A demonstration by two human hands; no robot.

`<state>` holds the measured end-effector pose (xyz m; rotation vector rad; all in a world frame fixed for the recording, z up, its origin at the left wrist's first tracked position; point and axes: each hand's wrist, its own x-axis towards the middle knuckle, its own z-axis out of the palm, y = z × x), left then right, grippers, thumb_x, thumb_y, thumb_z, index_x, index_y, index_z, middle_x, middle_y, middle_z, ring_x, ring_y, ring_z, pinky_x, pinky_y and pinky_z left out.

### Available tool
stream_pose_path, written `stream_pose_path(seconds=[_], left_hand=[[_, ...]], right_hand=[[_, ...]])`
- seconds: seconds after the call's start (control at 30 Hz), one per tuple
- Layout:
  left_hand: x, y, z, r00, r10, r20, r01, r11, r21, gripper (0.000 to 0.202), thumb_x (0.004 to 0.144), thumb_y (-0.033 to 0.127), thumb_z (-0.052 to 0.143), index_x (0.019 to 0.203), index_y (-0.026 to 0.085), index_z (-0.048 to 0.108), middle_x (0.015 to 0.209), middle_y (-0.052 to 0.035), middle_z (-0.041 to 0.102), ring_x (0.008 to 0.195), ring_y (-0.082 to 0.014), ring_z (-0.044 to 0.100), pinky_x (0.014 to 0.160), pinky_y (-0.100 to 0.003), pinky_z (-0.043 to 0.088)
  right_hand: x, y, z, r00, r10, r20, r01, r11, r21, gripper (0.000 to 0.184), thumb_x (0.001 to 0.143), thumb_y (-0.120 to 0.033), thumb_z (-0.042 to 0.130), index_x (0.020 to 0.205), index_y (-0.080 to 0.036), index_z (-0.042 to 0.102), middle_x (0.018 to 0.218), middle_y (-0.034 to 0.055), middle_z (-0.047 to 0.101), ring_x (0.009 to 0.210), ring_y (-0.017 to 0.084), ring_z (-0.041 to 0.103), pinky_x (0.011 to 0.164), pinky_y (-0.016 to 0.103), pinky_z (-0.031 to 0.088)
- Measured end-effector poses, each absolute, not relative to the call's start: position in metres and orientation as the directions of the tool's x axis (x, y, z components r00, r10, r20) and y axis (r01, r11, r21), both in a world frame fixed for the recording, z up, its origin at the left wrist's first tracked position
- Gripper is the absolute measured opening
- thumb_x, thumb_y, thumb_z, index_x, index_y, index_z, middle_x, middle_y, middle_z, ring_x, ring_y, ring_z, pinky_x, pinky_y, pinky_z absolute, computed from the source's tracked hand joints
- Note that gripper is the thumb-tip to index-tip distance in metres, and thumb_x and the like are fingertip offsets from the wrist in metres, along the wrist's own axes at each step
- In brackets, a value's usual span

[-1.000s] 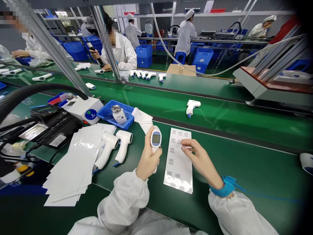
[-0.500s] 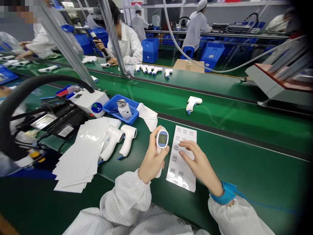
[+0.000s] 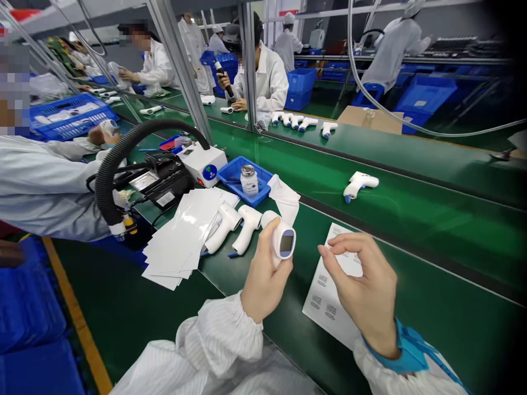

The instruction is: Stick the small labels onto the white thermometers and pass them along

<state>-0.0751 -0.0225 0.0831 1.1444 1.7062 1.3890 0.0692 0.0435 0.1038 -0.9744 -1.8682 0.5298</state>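
My left hand [image 3: 263, 277] is wrapped round the handle of a white infrared thermometer [image 3: 282, 240], its small screen tilted toward me. My right hand [image 3: 364, 288] is raised above a white label sheet [image 3: 325, 296] on the green bench, thumb and forefinger pinched together on something too small to make out. A blue wrist strap [image 3: 405, 351] sits on my right wrist. Two more white thermometers [image 3: 239, 225] lie on the bench just left of my left hand.
A fanned pile of white sheets [image 3: 181, 238], a blue tray [image 3: 234, 175] with a small bottle [image 3: 248, 180], a white cloth [image 3: 286, 198] and a black hose [image 3: 127, 148] fill the left. One thermometer [image 3: 358, 185] lies on the green conveyor [image 3: 432, 214]. A co-worker's sleeve [image 3: 45, 181] is at far left; others sit opposite.
My right hand has lifted off the label sheet with thumb and forefinger pinched. My left hand turned the thermometer rightward. The view swung left.
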Motion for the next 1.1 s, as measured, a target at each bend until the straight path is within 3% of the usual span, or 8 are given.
stream_pose_path(seconds=[0.17,0.27,0.5,0.67,0.77,0.87,0.97,1.1], left_hand=[[-0.107,-0.030,0.078,-0.469,0.877,-0.103,0.087,0.162,0.983,0.060,0.091,0.030,0.049,0.146,0.031,0.024,0.102,-0.0057,0.056,0.074,-0.0162,0.060,0.065,-0.029,0.054],[-0.117,-0.037,0.076,-0.406,0.884,-0.233,-0.086,0.217,0.972,0.062,0.092,0.034,0.048,0.145,0.037,0.016,0.087,0.0007,0.051,0.044,-0.0063,0.043,0.042,-0.022,0.043],[-0.132,-0.050,0.076,-0.330,0.919,-0.214,-0.215,0.148,0.965,0.059,0.090,0.031,0.053,0.140,0.038,0.023,0.075,0.0063,0.043,0.035,-0.0017,0.034,0.035,-0.018,0.035],[-0.134,-0.056,0.088,-0.287,0.928,-0.236,-0.220,0.176,0.959,0.061,0.090,0.028,0.053,0.141,0.039,0.021,0.070,0.0073,0.042,0.035,-0.0032,0.034,0.035,-0.018,0.035],[-0.119,-0.055,0.092,-0.360,0.911,-0.202,-0.107,0.174,0.979,0.060,0.091,0.030,0.051,0.144,0.036,0.022,0.082,0.0008,0.053,0.046,-0.0079,0.049,0.043,-0.021,0.044],[-0.103,-0.052,0.092,-0.420,0.905,-0.072,0.038,0.097,0.995,0.059,0.091,0.028,0.051,0.145,0.031,0.027,0.109,-0.0080,0.060,0.087,-0.0203,0.064,0.069,-0.030,0.056],[-0.092,-0.049,0.093,-0.401,0.915,0.040,0.141,0.019,0.990,0.058,0.091,0.021,0.050,0.143,0.033,0.030,0.135,-0.0063,0.050,0.120,-0.0246,0.054,0.096,-0.037,0.050],[-0.083,-0.047,0.098,-0.371,0.924,0.096,0.194,-0.024,0.981,0.060,0.091,0.015,0.049,0.143,0.036,0.029,0.148,-0.0025,0.040,0.132,-0.0237,0.046,0.104,-0.037,0.045]], right_hand=[[0.095,0.049,0.067,-0.339,0.911,0.235,0.500,0.386,-0.776,0.028,0.085,-0.046,0.058,0.069,-0.026,0.048,0.072,0.0011,0.060,0.068,0.020,0.060,0.060,0.031,0.048],[0.105,0.054,0.044,-0.417,0.903,0.105,0.543,0.340,-0.768,0.034,0.081,-0.055,0.058,0.067,-0.026,0.050,0.072,0.0013,0.064,0.064,0.020,0.064,0.051,0.027,0.049],[0.094,0.068,0.007,-0.520,0.854,-0.025,0.574,0.328,-0.751,0.035,0.076,-0.061,0.058,0.071,-0.027,0.062,0.078,0.0044,0.073,0.070,0.026,0.072,0.048,0.027,0.056],[0.071,0.058,0.034,-0.428,0.896,0.120,0.468,0.333,-0.818,0.031,0.079,-0.056,0.058,0.091,-0.029,0.066,0.097,0.0072,0.071,0.086,0.028,0.070,0.062,0.034,0.060],[0.049,0.045,0.074,-0.397,0.887,0.235,0.289,0.364,-0.885,0.025,0.082,-0.047,0.062,0.101,-0.030,0.065,0.115,0.0071,0.065,0.106,0.027,0.063,0.081,0.038,0.058],[0.028,0.037,0.105,-0.525,0.843,0.115,0.077,0.182,-0.980,0.046,0.086,-0.043,0.062,0.129,-0.035,0.052,0.142,0.0032,0.050,0.127,0.025,0.051,0.103,0.042,0.048],[0.016,0.032,0.119,-0.647,0.763,-0.008,-0.050,-0.054,-0.997,0.049,0.090,-0.042,0.057,0.138,-0.038,0.044,0.151,-0.0031,0.040,0.138,0.022,0.039,0.112,0.040,0.039],[0.015,0.027,0.120,-0.655,0.754,-0.042,-0.132,-0.169,-0.977,0.046,0.093,-0.040,0.051,0.139,-0.039,0.043,0.153,-0.0066,0.036,0.141,0.021,0.035,0.114,0.038,0.037]])
